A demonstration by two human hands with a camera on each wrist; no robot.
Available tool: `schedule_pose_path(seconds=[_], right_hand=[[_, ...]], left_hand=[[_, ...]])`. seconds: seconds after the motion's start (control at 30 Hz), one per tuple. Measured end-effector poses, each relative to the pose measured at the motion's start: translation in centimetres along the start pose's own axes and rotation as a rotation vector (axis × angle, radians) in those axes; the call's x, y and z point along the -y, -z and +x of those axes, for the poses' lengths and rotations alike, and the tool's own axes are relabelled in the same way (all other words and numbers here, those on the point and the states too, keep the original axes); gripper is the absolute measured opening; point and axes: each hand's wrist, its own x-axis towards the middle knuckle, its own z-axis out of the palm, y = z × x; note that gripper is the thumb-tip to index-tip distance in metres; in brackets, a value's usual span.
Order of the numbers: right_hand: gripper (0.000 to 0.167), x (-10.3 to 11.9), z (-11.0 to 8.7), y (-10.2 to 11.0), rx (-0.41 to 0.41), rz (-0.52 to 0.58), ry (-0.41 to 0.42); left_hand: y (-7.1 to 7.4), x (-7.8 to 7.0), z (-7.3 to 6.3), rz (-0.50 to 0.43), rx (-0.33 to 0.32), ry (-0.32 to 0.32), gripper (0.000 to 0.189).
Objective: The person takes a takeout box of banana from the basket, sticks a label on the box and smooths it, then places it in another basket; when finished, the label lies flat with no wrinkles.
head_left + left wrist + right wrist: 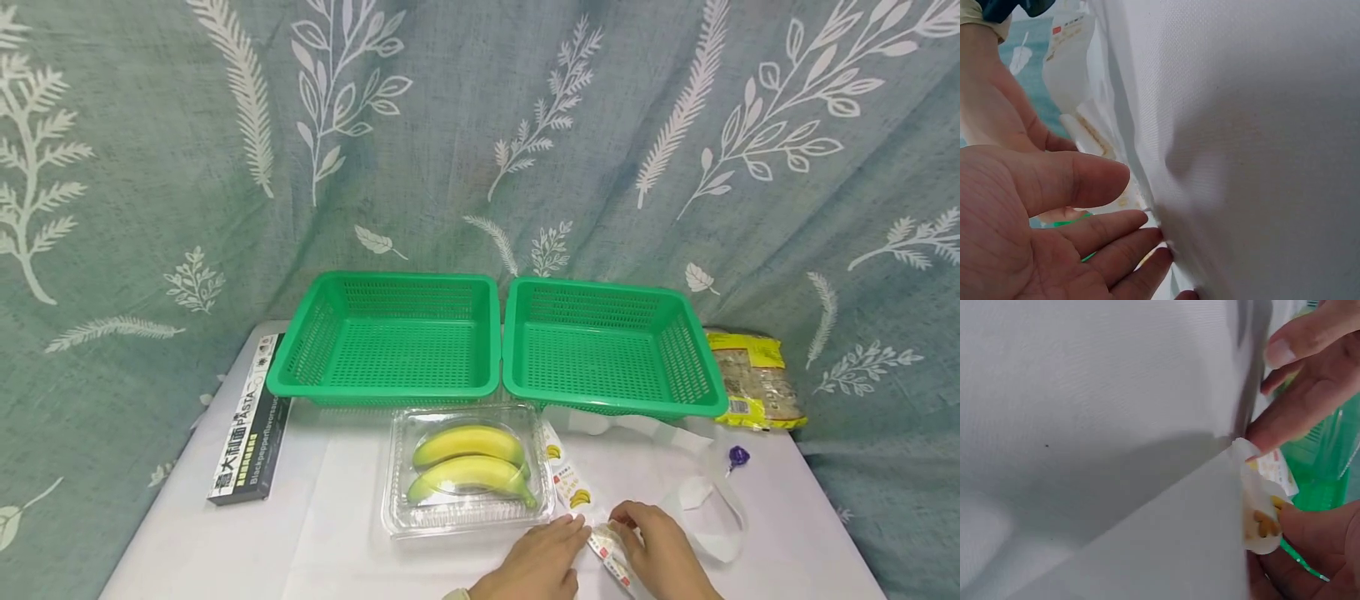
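A clear plastic clamshell (465, 510) holding two bananas (468, 444) lies shut on the white table, in front of two green baskets. From its right side a white label strip (573, 487) printed with bananas runs down to my hands. My left hand (577, 525) lies flat, its straight fingertips (1147, 219) pressing the strip's end against the cloth. My right hand (618, 529) pinches the curled strip (1259, 519) just to the right of them. In the right wrist view my right hand (1279, 550) sits bottom right.
The left basket (382, 392) and the right basket (611, 404) stand side by side at the back. A black pasta box (251, 429) lies at the left, a yellow food packet (753, 379) at the far right, with a small purple piece (738, 455) and loose white film (712, 517) nearby.
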Motion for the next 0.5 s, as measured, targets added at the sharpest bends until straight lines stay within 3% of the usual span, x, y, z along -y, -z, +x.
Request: schedule_pose_path(seconds=[0.27, 0.5], right_hand=[[0.005, -0.3, -0.1, 1.2, 0.121, 0.09, 0.046], [0.01, 0.2, -0.4, 2.3, 0.122, 0.201, 0.046]], left_hand=[[0.1, 0.0, 0.2, -0.031, 0.025, 0.021, 0.056], [0.1, 0.3, 0.0, -0.003, 0.025, 0.0, 0.053]])
